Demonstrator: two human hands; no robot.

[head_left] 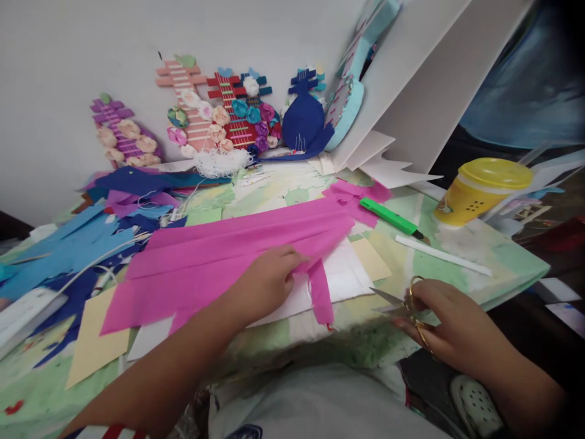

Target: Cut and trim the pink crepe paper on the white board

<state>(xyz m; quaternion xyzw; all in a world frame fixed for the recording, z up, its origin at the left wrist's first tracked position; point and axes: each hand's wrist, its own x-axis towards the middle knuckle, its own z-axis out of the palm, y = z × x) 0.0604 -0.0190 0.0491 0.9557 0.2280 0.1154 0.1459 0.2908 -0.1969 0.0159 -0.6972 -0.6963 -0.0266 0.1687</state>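
Note:
A large magenta sheet (219, 250) lies across the table over white and tan pieces. My left hand (269, 277) rests on its lower right part, fingers bent together at the sheet's edge; whether they pinch it is hard to make out. A narrow magenta strip (322, 296) hangs down toward the table's front edge, right of that hand. At the right, my right hand (434, 311) holds gold-handled scissors (411, 302), fingers in the loops. The blades are slightly apart and point left, clear of the magenta sheet.
A green cutter (388, 216) and a white strip (443, 255) lie at the right, near a yellow cup (479, 192). Blue scraps (59, 244) and a white power strip (27, 320) are at the left. Decorated paper instruments (237, 122) lean against the wall.

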